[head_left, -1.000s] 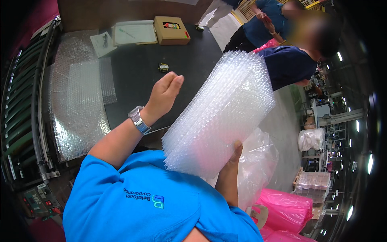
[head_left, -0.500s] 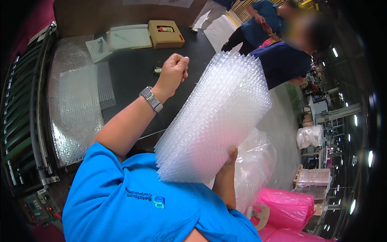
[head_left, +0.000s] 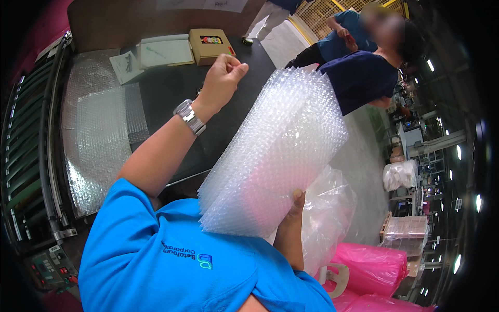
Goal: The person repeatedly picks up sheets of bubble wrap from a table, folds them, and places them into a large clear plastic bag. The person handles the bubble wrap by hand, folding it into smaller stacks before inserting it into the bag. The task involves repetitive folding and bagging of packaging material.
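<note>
A thick stack of clear bubble wrap sheets [head_left: 280, 140] leans tilted against my body, its layered edges fanned at the left and top. My right hand [head_left: 296, 204] grips the stack's lower right edge; the thumb shows on the front face and the other fingers are hidden behind. Raised over the dark table [head_left: 166, 104], left of the stack and apart from it, my left hand [head_left: 223, 80] is closed, thumb against curled fingers. Nothing shows in it. A metal watch [head_left: 190, 117] is on that wrist.
Bubble wrap [head_left: 101, 125] covers the table's left side beside a roller machine [head_left: 31, 151]. A cardboard box [head_left: 210, 47] and papers [head_left: 163, 52] lie at the back. Pink plastic rolls [head_left: 369, 265] stand lower right. Two people [head_left: 358, 78] are close beyond the stack.
My left hand has risen slightly away from me, still closed, and its wrist has turned a little. The stack and my right hand stay nearly in place. The nearer person's head has shifted.
</note>
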`<state>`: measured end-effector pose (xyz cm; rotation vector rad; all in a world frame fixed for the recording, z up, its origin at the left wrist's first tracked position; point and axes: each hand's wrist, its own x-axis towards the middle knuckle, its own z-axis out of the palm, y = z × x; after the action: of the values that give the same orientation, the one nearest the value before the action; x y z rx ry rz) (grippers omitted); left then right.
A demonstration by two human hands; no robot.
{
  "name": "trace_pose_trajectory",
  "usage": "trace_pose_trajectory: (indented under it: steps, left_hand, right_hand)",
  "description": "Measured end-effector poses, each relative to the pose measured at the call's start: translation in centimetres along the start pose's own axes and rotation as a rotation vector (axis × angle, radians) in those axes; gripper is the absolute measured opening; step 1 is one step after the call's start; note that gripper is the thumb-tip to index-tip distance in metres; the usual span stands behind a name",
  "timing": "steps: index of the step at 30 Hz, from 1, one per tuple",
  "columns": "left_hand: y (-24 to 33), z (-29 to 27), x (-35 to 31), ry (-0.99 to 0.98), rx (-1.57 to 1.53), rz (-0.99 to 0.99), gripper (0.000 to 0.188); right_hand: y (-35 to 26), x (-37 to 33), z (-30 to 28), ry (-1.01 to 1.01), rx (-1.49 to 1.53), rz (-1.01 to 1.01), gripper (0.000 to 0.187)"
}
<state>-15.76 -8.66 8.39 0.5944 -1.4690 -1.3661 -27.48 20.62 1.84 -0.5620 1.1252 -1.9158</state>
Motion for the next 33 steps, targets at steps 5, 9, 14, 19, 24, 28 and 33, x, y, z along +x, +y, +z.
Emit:
trace_pose_trajectory:
  steps: [5, 9, 14, 19, 24, 28, 33]
  left_hand:
    - [1.3, 0.6, -2.4, -0.372, 0.009, -0.159, 0.03]
    - [0.9, 1.5, -1.5, -0.193, 0.046, 0.005, 0.027]
    - [-0.9, -0.2, 1.0, 0.174, -0.03, -0.049, 0.019]
    - [1.6, -0.4, -1.0, -0.028, -0.147, -0.084, 0.023]
    - [3.8, 0.4, -1.8, -0.179, -0.029, 0.163, 0.035]
    - [4.7, 1.3, -1.2, -0.27, 0.329, 0.347, 0.032]
    - [2.0, 2.0, 1.3, 0.127, 0.219, 0.844, 0.029]
  right_hand:
    - [-0.2, 0.0, 0.5, -0.006, 0.021, -0.004, 0.093]
    - [-0.1, 0.6, 0.6, -0.066, -0.065, -0.034, 0.086]
    - [0.0, 0.4, 1.8, -0.035, -0.057, -0.068, 0.09]
    - [0.2, -0.2, 0.3, -0.027, -0.006, -0.011, 0.095]
    - [0.3, 0.3, 0.3, -0.056, -0.042, -0.027, 0.092]
    - [-0.3, 0.2, 1.0, -0.088, -0.059, -0.008, 0.094]
    - [-1.2, 0.1, 2.9, -0.113, -0.093, -0.059, 0.09]
